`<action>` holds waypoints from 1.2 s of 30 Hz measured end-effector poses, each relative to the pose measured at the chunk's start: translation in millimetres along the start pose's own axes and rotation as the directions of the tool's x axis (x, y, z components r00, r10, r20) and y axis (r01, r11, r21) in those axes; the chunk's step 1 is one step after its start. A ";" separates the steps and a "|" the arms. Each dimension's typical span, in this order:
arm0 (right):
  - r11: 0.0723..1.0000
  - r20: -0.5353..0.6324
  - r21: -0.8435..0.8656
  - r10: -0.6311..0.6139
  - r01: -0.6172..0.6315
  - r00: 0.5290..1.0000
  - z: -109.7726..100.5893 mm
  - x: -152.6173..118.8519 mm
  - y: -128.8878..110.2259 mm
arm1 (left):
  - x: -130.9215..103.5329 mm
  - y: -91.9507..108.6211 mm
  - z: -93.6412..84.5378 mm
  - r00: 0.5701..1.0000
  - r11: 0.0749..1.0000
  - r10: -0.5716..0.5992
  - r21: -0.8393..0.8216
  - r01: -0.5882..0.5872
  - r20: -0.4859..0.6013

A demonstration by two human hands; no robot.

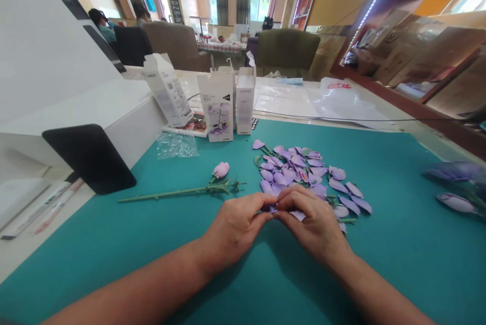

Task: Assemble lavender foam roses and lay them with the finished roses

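The left hand (233, 229) and right hand (317, 221) pinch a small purple piece (270, 208) between their fingertips. Both hands are about as near to it. The purple petals (290, 165) lie just past them.

Lilac and violet on the petal heap (290, 170), teal on the mat (167, 244) beneath. Left of the heap, green along the stem (170, 194), pale pink on the bud (220, 170). Behind it to the left, purple flower print over white on the box (217, 110), red-and-white checks on the distant tablecloth (222, 48).
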State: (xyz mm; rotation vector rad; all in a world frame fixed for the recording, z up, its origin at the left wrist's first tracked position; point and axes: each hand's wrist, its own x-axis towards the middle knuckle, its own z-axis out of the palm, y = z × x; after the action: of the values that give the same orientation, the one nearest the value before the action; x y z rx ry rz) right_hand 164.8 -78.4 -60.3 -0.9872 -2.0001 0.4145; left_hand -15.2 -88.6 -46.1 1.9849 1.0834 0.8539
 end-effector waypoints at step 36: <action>0.983 0.092 0.117 0.128 -0.138 0.988 -2.7 1.4 1.3 | -4.9 -1.3 5.3 0.999 0.999 0.040 0.026 -0.040 -0.034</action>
State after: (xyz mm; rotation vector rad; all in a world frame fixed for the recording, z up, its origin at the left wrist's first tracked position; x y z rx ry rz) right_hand 167.1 -76.7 -58.7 -1.0440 -1.9632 0.6545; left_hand -13.6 -93.7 -51.0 2.0253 1.0819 0.9027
